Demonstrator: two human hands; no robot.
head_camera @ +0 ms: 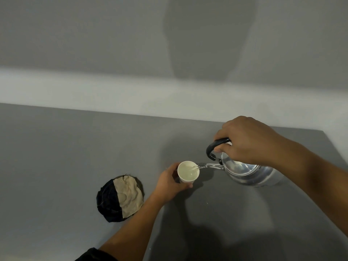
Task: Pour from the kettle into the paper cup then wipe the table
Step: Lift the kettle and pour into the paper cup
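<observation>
A silver metal kettle (pixel 250 173) with a black handle is tilted to the left, its thin spout over the rim of a white paper cup (pixel 188 173). A stream of water runs from the spout into the cup, which holds liquid. My right hand (pixel 246 140) grips the kettle's black handle from above. My left hand (pixel 170 182) wraps around the cup's side and steadies it on the grey table (pixel 75 147). A round patchwork cloth (pixel 120 197), dark blue and beige, lies flat on the table to the left of the cup.
The table's far edge meets a pale wall (pixel 113 87), and its right edge slants down past the kettle. A few small white specks lie on the surface near the cup.
</observation>
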